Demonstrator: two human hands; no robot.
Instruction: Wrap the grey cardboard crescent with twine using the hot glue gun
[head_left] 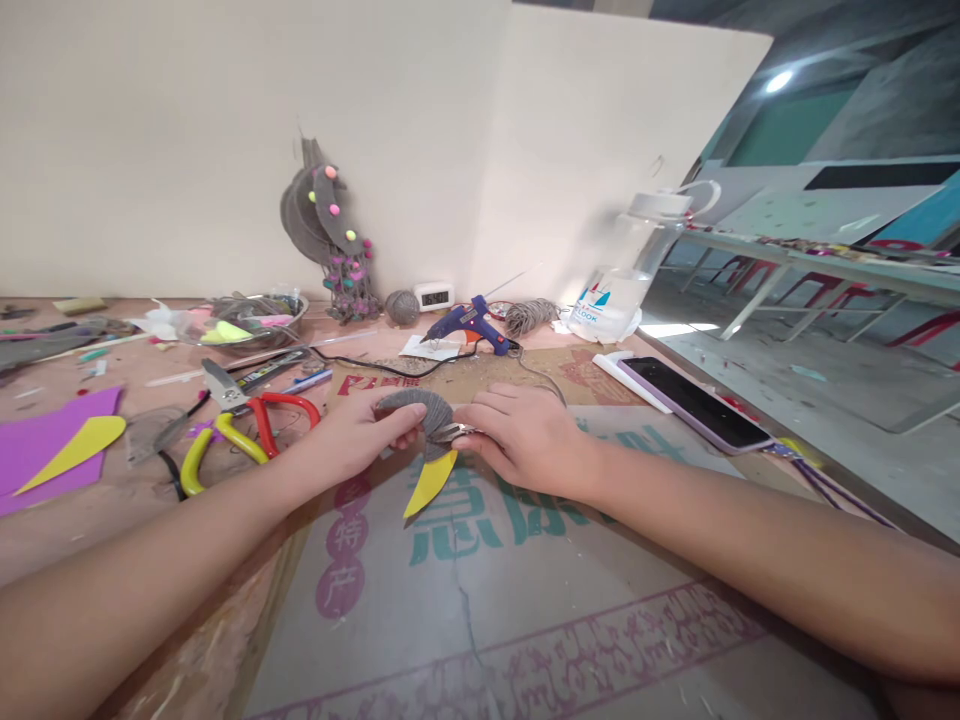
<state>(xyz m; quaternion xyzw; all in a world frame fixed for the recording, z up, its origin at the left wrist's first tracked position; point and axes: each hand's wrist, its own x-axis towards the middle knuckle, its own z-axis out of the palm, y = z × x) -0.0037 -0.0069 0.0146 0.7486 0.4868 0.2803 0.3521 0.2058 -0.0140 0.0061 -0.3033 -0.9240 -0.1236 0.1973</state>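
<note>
My left hand [360, 432] pinches the upper end of a curved yellow foam leaf shape [430, 482] whose top half is wound with grey twine [420, 408]. My right hand [521, 436] is closed on the piece from the right, fingertips on the wrapped part where a strand of twine runs off. Both hands rest over a printed cardboard sheet [480, 600] on the table.
Scissors with yellow handles [217, 440] and red-handled pliers [281, 412] lie left of the hands, with purple foam [45, 440] and a yellow leaf [71, 452] further left. Behind: blue glue gun [469, 325], twine balls, clock, plastic bottle [622, 290]. A phone [694, 402] lies right.
</note>
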